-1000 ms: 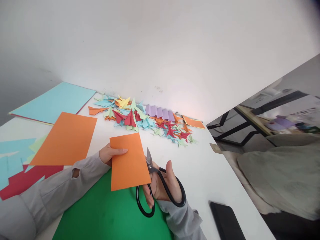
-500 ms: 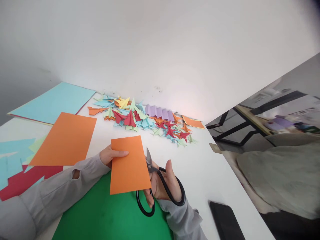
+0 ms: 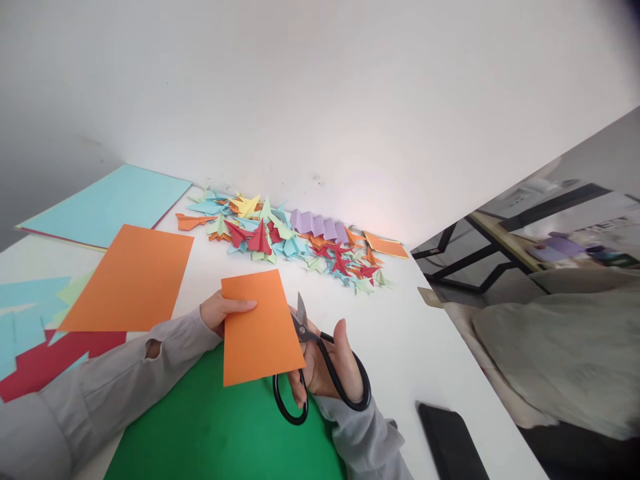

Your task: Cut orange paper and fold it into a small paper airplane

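Observation:
My left hand [image 3: 223,311] pinches the upper left edge of an orange sheet of paper [image 3: 261,337], thumb on top. The sheet is held up above a green sheet [image 3: 215,433]. Black-handled scissors [image 3: 303,333] are in my right hand [image 3: 333,367], with my thumb and fingers at the loops. The blades stand apart at the right edge of the orange paper. One blade shows above the edge; the other is mostly hidden behind the sheet.
A larger orange sheet [image 3: 133,280] and blue sheets [image 3: 107,203] lie left, with red scraps [image 3: 60,360] nearer me. Folded paper pieces [image 3: 290,240] pile along the wall, small orange sheets [image 3: 387,247] beside them. A black phone-like object [image 3: 453,440] lies right.
The orange paper has tilted slightly, its lower edge now slanting up to the right. The scissors' visible blade has shifted a little to the right. Both hands keep their holds.

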Demonstrator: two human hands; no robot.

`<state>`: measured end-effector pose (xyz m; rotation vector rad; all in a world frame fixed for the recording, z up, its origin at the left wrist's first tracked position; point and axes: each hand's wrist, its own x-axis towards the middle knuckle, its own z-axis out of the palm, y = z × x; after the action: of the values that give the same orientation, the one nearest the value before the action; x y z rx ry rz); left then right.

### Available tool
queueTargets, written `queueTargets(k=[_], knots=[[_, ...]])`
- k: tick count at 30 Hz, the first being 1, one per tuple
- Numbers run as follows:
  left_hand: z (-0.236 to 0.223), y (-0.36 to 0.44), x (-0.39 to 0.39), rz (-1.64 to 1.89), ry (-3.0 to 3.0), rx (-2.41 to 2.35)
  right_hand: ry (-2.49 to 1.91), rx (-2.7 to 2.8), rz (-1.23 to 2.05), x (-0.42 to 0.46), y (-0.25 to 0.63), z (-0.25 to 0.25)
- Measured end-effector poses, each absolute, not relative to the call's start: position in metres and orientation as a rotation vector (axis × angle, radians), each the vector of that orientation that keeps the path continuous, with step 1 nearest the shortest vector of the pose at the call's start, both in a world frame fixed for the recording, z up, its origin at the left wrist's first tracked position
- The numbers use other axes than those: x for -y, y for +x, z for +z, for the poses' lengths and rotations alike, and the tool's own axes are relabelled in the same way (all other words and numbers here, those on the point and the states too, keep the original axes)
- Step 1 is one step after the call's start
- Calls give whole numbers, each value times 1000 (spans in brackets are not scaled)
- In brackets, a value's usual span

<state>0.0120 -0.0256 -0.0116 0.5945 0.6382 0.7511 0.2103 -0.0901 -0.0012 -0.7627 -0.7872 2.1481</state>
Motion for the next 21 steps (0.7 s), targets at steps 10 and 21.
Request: queueTargets(k=[10,21], knots=[[0,14,28,670,736,-371,-650,820,2150,91,210,0],[-10,7,25,739,646,-535,-747,747,2165,93,211,-1]])
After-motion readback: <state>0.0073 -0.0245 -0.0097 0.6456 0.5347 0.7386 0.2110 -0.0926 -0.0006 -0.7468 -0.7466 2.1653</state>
